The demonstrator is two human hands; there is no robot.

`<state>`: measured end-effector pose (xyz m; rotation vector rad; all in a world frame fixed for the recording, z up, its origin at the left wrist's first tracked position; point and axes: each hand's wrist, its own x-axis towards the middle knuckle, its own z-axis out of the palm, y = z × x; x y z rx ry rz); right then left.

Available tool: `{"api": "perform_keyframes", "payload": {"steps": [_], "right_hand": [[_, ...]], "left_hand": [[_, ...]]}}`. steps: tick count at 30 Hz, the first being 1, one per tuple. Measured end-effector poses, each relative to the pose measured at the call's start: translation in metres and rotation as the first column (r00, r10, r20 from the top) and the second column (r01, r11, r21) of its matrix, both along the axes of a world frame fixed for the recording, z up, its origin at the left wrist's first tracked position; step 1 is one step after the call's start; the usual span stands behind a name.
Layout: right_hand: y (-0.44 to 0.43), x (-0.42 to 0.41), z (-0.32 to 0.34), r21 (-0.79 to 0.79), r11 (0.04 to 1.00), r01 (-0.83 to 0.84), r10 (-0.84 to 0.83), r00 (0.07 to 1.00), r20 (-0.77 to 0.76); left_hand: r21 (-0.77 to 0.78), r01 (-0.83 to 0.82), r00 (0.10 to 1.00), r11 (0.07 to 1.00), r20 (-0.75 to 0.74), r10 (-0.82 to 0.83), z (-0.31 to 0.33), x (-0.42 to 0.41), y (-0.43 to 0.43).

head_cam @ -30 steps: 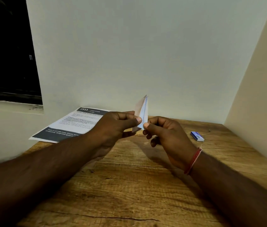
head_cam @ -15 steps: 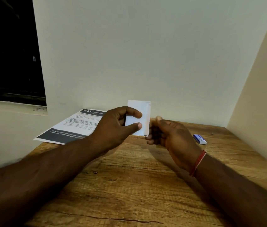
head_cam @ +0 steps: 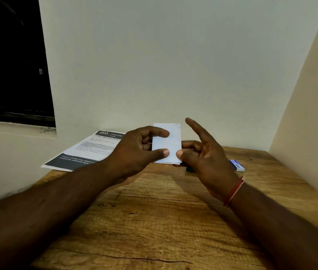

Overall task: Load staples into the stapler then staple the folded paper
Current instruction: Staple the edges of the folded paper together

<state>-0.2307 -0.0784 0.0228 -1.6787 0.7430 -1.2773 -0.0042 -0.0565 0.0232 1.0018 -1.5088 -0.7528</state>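
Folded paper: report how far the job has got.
Done: the folded paper is already creased flat. In hand: left hand and right hand both pinch it above the table. Left: the blue staple box lies untouched beyond the right hand; loading and stapling remain.

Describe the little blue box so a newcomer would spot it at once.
Start at the wooden table and go to its far right side, near the beige wall. The box lies flat there, just right of the right hand. It is the only blue thing; the printed sheet lies far left.
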Motion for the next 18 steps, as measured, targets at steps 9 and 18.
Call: {"api": "perform_keyframes", "payload": {"steps": [9,18], "right_hand": [[-0.005,0.002,-0.008,0.108,0.992,-0.063,0.055,0.995,0.080],[-0.042,-0.034,-0.012,-0.215,0.871,0.442,-0.491,0.781,-0.386]], "left_hand": [[0.042,0.046,0.998,0.998,0.040,-0.048,-0.001,0.015,-0.007],[-0.146,-0.476,0.820,0.867,0.285,0.497,0.004,0.077,-0.042]]}}
